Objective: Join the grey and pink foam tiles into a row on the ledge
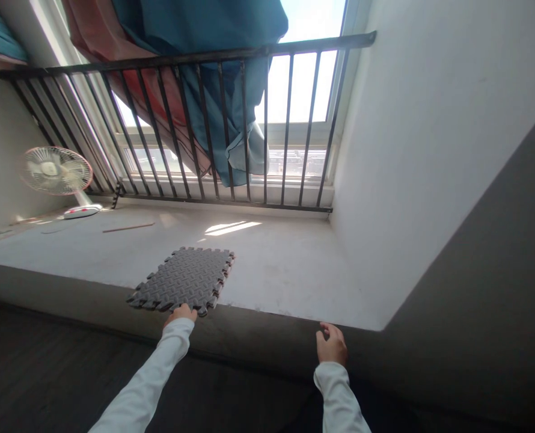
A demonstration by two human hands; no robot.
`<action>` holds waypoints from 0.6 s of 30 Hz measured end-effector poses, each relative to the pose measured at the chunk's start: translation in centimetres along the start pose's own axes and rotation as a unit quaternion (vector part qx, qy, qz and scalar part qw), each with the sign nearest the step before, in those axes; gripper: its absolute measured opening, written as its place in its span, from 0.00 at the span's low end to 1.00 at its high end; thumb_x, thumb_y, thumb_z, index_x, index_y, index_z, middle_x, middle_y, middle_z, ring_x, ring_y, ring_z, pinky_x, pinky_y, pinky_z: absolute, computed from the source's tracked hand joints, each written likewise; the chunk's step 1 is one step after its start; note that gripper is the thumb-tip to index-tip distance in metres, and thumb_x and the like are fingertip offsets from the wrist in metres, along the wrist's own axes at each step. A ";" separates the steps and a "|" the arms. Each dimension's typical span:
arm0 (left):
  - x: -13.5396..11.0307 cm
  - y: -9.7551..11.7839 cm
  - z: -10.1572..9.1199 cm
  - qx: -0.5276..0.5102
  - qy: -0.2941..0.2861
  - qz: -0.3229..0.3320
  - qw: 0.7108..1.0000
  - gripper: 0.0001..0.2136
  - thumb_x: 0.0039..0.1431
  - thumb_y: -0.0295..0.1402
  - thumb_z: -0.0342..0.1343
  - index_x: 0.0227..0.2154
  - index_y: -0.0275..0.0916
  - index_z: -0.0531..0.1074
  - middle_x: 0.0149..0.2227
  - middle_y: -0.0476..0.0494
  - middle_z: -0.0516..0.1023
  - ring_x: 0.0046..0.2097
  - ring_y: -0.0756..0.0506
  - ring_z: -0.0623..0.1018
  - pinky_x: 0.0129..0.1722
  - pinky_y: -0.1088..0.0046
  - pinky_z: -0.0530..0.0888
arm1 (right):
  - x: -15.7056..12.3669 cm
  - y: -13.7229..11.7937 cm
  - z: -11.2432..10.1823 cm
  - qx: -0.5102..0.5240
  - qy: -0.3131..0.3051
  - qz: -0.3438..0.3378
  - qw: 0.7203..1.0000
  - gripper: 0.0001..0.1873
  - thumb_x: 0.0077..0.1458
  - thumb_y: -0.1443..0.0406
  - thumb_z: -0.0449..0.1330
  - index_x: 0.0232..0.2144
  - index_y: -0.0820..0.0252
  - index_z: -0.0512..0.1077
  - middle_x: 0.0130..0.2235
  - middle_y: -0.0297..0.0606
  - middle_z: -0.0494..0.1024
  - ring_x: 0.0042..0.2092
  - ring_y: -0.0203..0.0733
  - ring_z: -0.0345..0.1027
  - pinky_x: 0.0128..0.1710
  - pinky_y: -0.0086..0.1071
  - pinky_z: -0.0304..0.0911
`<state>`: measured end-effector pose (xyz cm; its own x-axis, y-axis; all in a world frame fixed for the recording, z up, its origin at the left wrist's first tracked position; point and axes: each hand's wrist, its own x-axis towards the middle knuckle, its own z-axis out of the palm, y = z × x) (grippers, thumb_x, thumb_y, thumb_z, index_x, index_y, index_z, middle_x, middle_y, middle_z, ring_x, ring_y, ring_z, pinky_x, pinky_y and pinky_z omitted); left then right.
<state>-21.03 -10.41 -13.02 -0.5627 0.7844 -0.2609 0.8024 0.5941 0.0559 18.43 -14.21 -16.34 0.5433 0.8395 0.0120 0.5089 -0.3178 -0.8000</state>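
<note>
A grey interlocking foam floor tile (181, 279) with a tread pattern and puzzle-cut edges lies on a pale concrete ledge (285, 270), its near side jutting past the ledge's front edge. My left hand (180, 314) grips that near side, with the fingers on the tile's rim. Off to the right, my right hand (332, 344) hangs at the ledge's front edge with its fingers slightly curled. It holds nothing, and the tile lies well away from it. White sleeves cover both forearms.
A black metal railing (231, 57) runs along a bright window (301, 90), with blue and red cloth (213, 72) hanging behind it. A white electric fan (56, 171) stands at the far left, and a thin wooden strip (128, 227) lies on the ledge. A white wall (412, 150) rises on the right.
</note>
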 end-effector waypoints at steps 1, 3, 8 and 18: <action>0.1 0.0 0.1 0.001 -0.003 0.001 1.000 0.20 0.53 0.39 0.42 0.42 0.31 0.70 0.44 0.28 0.73 0.44 0.39 0.74 0.39 0.67 0.70 | -0.1 -0.1 0.0 -0.001 0.001 -0.003 1.000 0.15 0.37 0.65 0.50 0.29 0.59 0.72 0.41 0.42 0.71 0.40 0.43 0.66 0.37 0.33 0.59; 0.4 -0.1 0.2 0.002 -0.003 0.005 1.000 0.20 0.53 0.38 0.43 0.42 0.31 0.70 0.44 0.28 0.73 0.44 0.39 0.74 0.38 0.67 0.70 | -0.4 -0.2 -0.1 -0.003 0.009 -0.016 1.000 0.15 0.39 0.64 0.49 0.30 0.58 0.71 0.42 0.42 0.71 0.40 0.43 0.66 0.37 0.33 0.59; 0.7 -0.2 0.3 0.003 0.004 0.016 1.000 0.19 0.52 0.39 0.44 0.40 0.34 0.71 0.43 0.31 0.74 0.44 0.39 0.74 0.38 0.67 0.69 | -0.5 -0.3 -0.1 -0.005 0.011 -0.013 1.000 0.15 0.39 0.64 0.49 0.30 0.58 0.71 0.42 0.42 0.71 0.40 0.43 0.66 0.37 0.33 0.59; 0.6 -0.6 0.3 0.027 0.007 0.032 0.999 0.19 0.53 0.41 0.43 0.40 0.34 0.71 0.44 0.29 0.73 0.44 0.39 0.74 0.39 0.66 0.69 | 0.1 0.3 0.2 0.006 0.005 -0.004 1.000 0.15 0.37 0.65 0.50 0.29 0.59 0.72 0.40 0.42 0.72 0.39 0.43 0.66 0.37 0.34 0.59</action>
<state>-21.77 -10.29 -13.52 -0.5119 0.8233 -0.2451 0.8463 0.5323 0.0204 18.49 -14.09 -16.70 0.5465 0.8371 0.0241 0.5049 -0.3065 -0.8069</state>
